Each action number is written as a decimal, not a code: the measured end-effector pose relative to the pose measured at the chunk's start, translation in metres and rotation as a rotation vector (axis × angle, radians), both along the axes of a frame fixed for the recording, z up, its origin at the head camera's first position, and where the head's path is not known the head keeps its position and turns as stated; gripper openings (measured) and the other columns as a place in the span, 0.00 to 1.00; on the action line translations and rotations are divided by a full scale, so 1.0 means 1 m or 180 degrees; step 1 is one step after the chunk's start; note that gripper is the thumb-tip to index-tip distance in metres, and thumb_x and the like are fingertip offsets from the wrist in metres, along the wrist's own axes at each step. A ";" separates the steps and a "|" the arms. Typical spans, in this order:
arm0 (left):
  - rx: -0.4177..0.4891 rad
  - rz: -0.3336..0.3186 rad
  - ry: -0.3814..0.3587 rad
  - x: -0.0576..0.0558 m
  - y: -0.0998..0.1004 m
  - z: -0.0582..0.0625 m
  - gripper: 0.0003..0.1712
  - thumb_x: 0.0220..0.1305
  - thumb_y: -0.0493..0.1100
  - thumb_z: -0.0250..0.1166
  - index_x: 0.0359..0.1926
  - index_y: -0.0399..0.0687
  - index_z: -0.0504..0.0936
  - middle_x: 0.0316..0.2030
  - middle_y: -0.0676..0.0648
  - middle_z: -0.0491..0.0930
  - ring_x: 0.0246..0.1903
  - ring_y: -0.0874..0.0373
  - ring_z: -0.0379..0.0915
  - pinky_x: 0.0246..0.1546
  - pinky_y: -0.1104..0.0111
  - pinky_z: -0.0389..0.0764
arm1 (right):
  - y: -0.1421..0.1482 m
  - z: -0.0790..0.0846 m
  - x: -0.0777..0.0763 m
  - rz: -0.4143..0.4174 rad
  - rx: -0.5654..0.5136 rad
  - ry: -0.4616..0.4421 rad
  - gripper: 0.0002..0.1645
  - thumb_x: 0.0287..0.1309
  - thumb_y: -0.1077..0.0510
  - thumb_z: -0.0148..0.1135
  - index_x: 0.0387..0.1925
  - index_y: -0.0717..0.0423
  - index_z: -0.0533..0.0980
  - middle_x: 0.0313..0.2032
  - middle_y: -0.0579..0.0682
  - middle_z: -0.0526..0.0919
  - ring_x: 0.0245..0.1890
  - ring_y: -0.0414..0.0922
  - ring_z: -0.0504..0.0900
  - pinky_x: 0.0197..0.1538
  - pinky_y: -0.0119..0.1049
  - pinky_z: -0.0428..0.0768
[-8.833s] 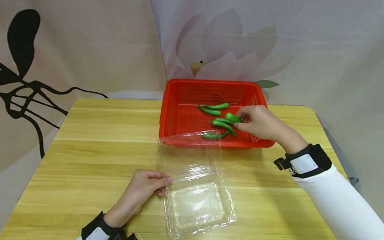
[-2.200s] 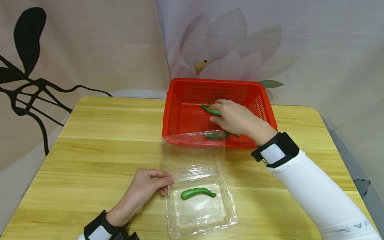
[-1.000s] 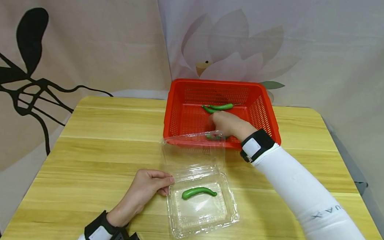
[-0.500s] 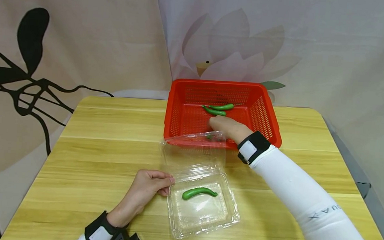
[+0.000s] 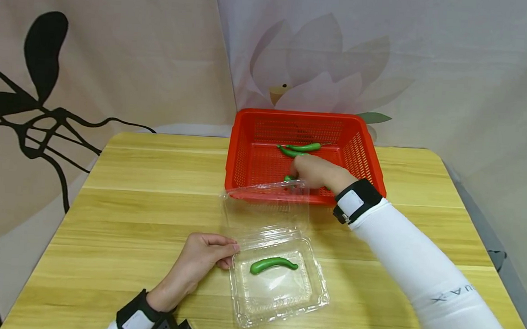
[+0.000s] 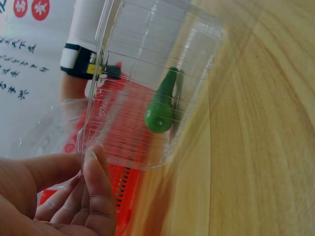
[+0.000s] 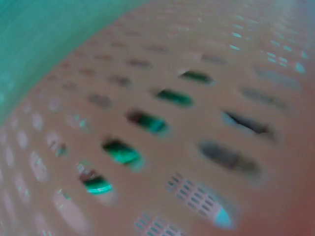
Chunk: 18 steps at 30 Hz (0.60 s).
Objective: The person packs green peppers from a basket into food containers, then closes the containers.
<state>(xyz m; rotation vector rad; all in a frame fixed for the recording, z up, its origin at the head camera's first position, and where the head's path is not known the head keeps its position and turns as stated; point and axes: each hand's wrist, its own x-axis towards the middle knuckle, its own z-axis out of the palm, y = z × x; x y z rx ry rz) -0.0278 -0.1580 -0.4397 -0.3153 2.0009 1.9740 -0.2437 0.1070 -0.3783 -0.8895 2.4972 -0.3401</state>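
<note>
- Currently your left hand (image 5: 204,256) pinches the left edge of the clear plastic container (image 5: 278,292), near its hinge, between thumb and fingers.
- Inside that container you have one green pepper (image 5: 271,263), lying on the base with its thick end toward your left hand.
- Its lid (image 5: 265,212) stands open and tilted away from you, overlapping the front of the red basket (image 5: 261,165) in the head view; whether the two touch, you cannot tell.
- Your right hand (image 5: 316,171) reaches down into the basket, fingers bent down and mostly hidden, so you cannot tell whether they grip anything.
- A bit of green pepper (image 5: 288,178) shows just beside those fingers.
- Behind your right hand, two more peppers, a rear one (image 5: 305,147) and a nearer one (image 5: 290,151), lie close together on the basket floor.
- Container and basket sit on the wooden table (image 5: 143,197), the basket at its far side.
- Your right wrist view is blurred, filled with slotted mesh and green behind it.
</note>
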 end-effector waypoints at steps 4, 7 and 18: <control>-0.0012 0.0018 -0.0025 0.000 0.000 0.000 0.11 0.62 0.32 0.74 0.43 0.25 0.88 0.29 0.36 0.87 0.22 0.59 0.82 0.26 0.70 0.86 | 0.003 0.013 -0.001 -0.0098 -0.0230 0.0003 0.07 0.68 0.62 0.70 0.31 0.57 0.85 0.23 0.44 0.76 0.24 0.41 0.71 0.30 0.34 0.70; -0.0023 0.0024 -0.0031 0.000 0.000 0.000 0.11 0.62 0.32 0.74 0.43 0.25 0.88 0.29 0.36 0.87 0.22 0.59 0.82 0.26 0.70 0.86 | 0.006 0.021 -0.002 -0.0183 -0.0346 0.0037 0.05 0.65 0.61 0.72 0.39 0.60 0.86 0.29 0.47 0.82 0.29 0.44 0.75 0.34 0.35 0.74; 0.0004 0.0029 -0.0020 0.000 0.000 0.001 0.11 0.63 0.32 0.74 0.43 0.25 0.88 0.30 0.37 0.87 0.22 0.59 0.82 0.26 0.71 0.86 | 0.021 0.058 0.000 -0.0419 -0.0759 0.0310 0.12 0.67 0.59 0.70 0.49 0.61 0.84 0.37 0.52 0.83 0.37 0.48 0.78 0.41 0.39 0.79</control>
